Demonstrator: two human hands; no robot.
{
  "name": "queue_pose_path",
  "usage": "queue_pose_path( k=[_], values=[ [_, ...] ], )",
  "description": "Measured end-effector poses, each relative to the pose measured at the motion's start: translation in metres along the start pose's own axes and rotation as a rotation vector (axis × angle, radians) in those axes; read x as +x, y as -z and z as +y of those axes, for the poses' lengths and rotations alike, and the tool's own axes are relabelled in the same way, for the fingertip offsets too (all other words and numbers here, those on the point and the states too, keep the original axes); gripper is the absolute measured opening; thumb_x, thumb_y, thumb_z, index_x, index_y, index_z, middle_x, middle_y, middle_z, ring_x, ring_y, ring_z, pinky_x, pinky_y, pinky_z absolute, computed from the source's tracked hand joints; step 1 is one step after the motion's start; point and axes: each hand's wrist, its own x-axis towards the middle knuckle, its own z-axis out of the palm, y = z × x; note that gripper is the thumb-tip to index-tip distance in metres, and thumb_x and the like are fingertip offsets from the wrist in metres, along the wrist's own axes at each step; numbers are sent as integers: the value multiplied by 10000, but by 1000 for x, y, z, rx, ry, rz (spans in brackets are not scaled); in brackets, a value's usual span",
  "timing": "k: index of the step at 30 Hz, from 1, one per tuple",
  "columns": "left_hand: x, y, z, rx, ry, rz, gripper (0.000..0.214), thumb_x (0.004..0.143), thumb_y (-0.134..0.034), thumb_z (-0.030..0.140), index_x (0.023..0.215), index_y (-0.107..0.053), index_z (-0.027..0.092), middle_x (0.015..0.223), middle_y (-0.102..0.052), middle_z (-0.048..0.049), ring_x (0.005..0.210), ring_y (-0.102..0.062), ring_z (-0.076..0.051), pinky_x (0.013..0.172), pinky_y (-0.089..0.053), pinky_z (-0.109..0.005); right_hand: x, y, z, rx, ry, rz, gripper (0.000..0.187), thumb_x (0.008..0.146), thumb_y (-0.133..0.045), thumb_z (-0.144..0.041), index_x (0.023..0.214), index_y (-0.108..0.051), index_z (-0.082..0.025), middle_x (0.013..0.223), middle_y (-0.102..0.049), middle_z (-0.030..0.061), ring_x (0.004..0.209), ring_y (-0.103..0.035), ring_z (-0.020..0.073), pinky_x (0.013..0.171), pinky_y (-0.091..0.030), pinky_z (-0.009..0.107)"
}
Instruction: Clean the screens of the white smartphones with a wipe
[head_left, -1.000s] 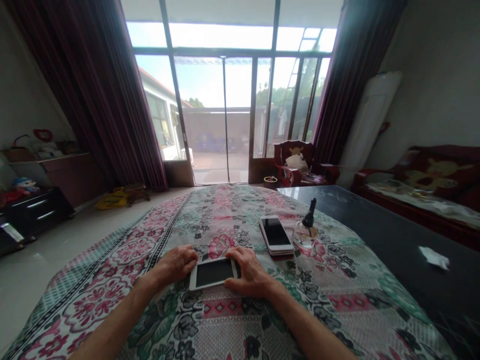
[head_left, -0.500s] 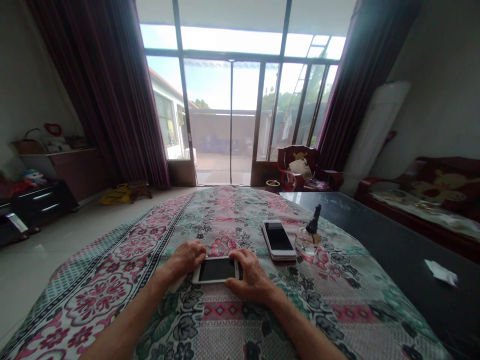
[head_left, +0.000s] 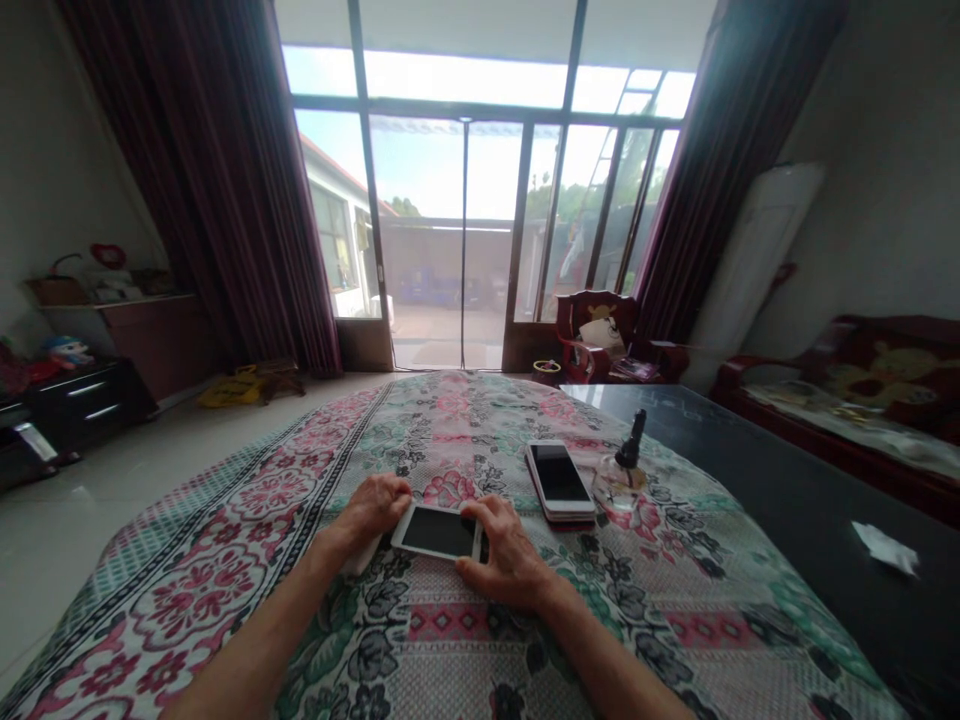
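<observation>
A white smartphone (head_left: pixel 439 532) with a dark screen lies between my hands, its left end tilted slightly up the table. My right hand (head_left: pixel 506 550) grips its right end, thumb on the near edge and fingers on the far edge. Just off the phone's left end is my left hand (head_left: pixel 375 508), its fingers curled closed. A pale piece of what looks like cloth (head_left: pixel 364 558) pokes out under that hand; most of it is hidden. To the right, another white phone (head_left: pixel 561 478) rests on a small stack. Beside it stands a clear glass bottle (head_left: pixel 619 485) with a black top.
A flowered cloth (head_left: pixel 450 672) covers the table. On the dark surface (head_left: pixel 795 510) at the right lies a crumpled white tissue (head_left: pixel 885 548). A red wooden chair (head_left: pixel 596 335) stands near the glass doors, and a sofa (head_left: pixel 862 380) is at the far right.
The smartphone has turned a little, its left end moving away from me and its right end towards me. My left hand has come off its left end.
</observation>
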Motion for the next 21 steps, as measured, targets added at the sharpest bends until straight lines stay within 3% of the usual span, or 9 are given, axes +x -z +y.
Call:
queue_pose_path(
  k=[14,21],
  values=[
    [-34,3,17,-68,231,40,183,776,-494,174,751,-675,156,751,-704,-47,721,-613,-156,625,-373,-219,0,2,6,26,2,-34,441,672,-656,-203,1081,-494,-224,1113,-489,54,1066,-459,221,952,-352,360],
    [-57,0,20,-103,254,49,174,726,-497,211,652,-645,156,636,-660,-16,646,-594,-158,582,-365,-228,1,2,6,28,3,-31,426,668,-659,-199,1064,-501,-211,1108,-491,60,1055,-459,219,945,-354,360]
  ],
)
